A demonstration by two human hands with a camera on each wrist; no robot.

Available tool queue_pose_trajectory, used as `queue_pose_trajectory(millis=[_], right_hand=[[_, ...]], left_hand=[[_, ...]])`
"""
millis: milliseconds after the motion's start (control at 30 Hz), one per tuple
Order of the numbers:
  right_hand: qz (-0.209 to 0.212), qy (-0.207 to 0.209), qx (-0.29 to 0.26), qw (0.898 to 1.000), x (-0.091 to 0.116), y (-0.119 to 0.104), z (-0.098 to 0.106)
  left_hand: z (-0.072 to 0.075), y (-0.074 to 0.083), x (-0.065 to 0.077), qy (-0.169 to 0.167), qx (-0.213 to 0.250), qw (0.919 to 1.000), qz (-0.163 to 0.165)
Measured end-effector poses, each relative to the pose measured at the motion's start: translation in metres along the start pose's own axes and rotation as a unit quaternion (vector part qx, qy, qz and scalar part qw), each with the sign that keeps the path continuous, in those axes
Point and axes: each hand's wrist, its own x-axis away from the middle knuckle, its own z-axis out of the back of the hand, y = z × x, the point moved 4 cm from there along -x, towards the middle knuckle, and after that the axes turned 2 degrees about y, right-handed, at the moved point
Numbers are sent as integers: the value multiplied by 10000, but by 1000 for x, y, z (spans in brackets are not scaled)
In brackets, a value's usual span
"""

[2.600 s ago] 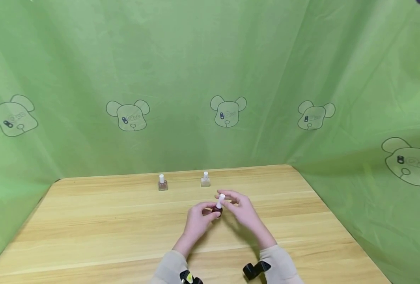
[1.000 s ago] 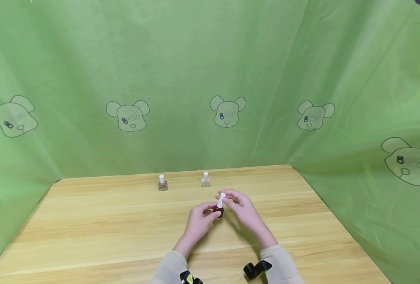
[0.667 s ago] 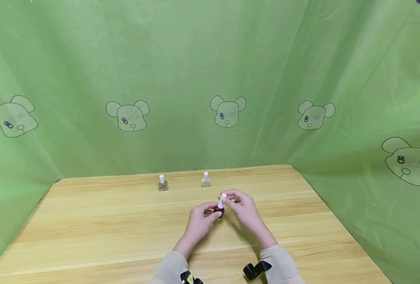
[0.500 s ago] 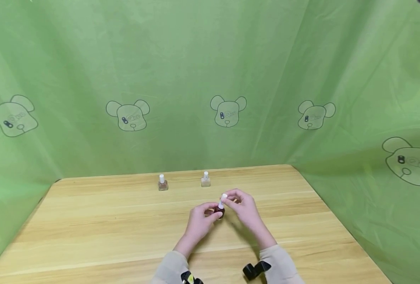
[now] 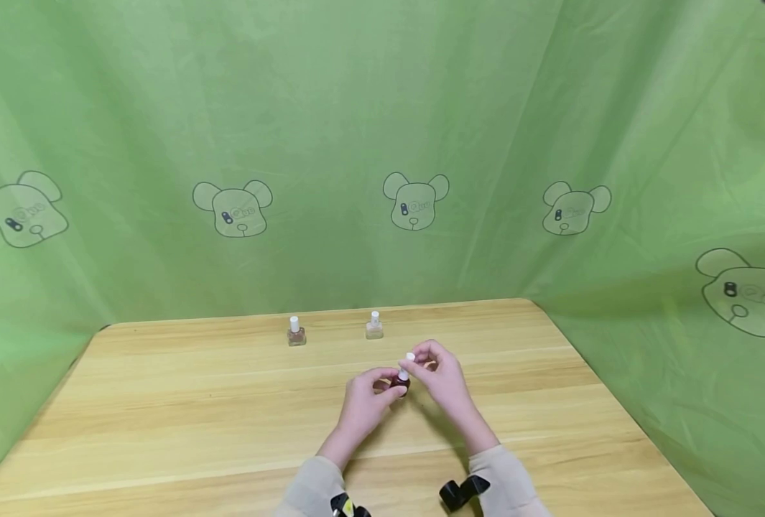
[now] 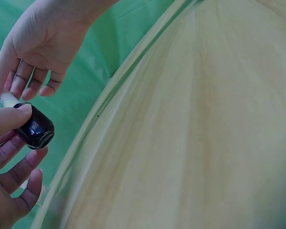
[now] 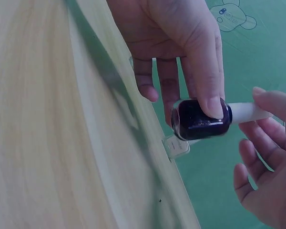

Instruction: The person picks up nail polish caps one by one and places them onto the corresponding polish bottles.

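Note:
A dark red nail polish bottle (image 5: 400,385) with a white cap (image 5: 409,357) tilts between my two hands, over the middle of the table. My left hand (image 5: 363,402) pinches its glass body, thumb on the near side, as the left wrist view also shows with the dark bottle (image 6: 36,128). The thumb and fingers of my right hand (image 5: 443,377) pinch the white cap. In the right wrist view the cap (image 7: 248,112) sits at the neck of the bottle (image 7: 200,119); whether it is screwed tight, I cannot tell.
Two more nail polish bottles stand near the table's back edge: a mauve-brown bottle (image 5: 297,336) and a clear bottle (image 5: 374,330) to its right. A green curtain (image 5: 330,143) with bear-face prints surrounds the wooden table (image 5: 195,409).
The bottle has shifted slightly right and its cap leans further right. My right hand's fingers have shifted their grip around the cap. My left hand keeps its pinch on the body.

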Motion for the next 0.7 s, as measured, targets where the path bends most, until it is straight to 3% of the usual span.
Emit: queue_pose_trajectory(millis=[167,333,500,700], right_hand=[[208,-535,52,9983,-1,2,-2],[145,-1007,-183,9946,0,3,-5],[16,-798,-169,9967,0,5,-5],[137,-130,379,9991,1,2,-1]], left_hand=[[0,0,0,40,-16,10000,-24],[1,1,0,94,-17,10000,-27],[1,1,1,32,-6,10000,-37],[-1,2,1,-21,-59,10000,-69]])
